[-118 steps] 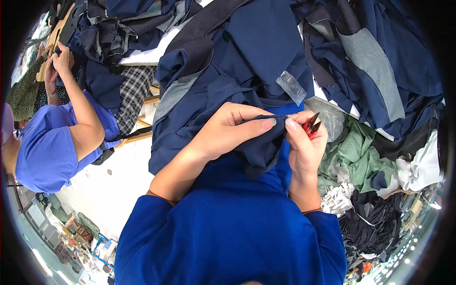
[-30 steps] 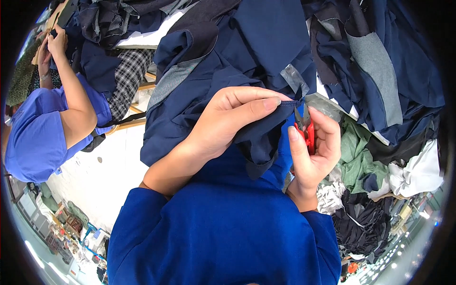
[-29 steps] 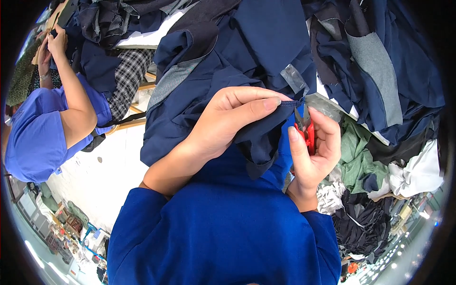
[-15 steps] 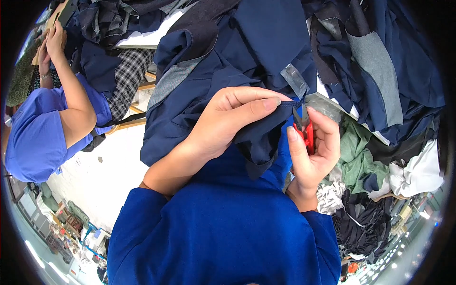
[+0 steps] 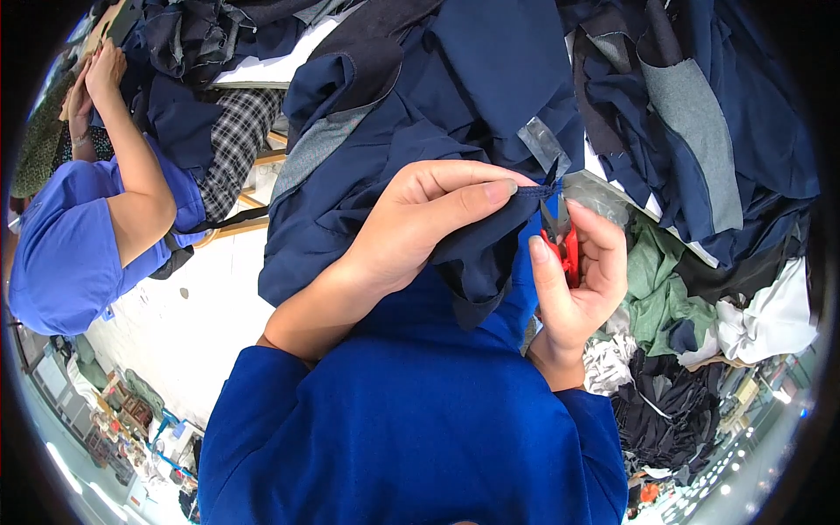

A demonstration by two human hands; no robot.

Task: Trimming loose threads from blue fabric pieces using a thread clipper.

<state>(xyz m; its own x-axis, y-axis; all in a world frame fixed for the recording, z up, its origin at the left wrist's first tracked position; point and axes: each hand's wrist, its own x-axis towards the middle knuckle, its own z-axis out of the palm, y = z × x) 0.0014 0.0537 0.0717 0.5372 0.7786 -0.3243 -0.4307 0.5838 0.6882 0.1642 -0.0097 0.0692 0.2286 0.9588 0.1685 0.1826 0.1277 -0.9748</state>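
Note:
My left hand (image 5: 429,214) pinches the seam edge of a navy garment (image 5: 472,262) between thumb and fingers, and a flap of the cloth hangs below. In my right hand (image 5: 582,280) are small red-handled thread snips (image 5: 567,252), their dark blades pointing up at the end of the seam. The blade tips lie just under the pinched edge, close to my left fingertips. A strip of clear plastic (image 5: 542,144) sticks up just beyond the blades. The rest of the navy cloth (image 5: 499,79) spreads away from me over the work surface.
Dark cloth with a grey panel (image 5: 696,131) is heaped at the right. Below it lie green cloth (image 5: 656,280), white cloth (image 5: 766,311) and a pile of black scraps (image 5: 669,407). At the left sits a co-worker in a blue-violet top (image 5: 74,249), arms raised.
My hands hold almost the same place. The snips' blades and the seam end have shifted very slightly, and the co-worker's hands have moved a little.

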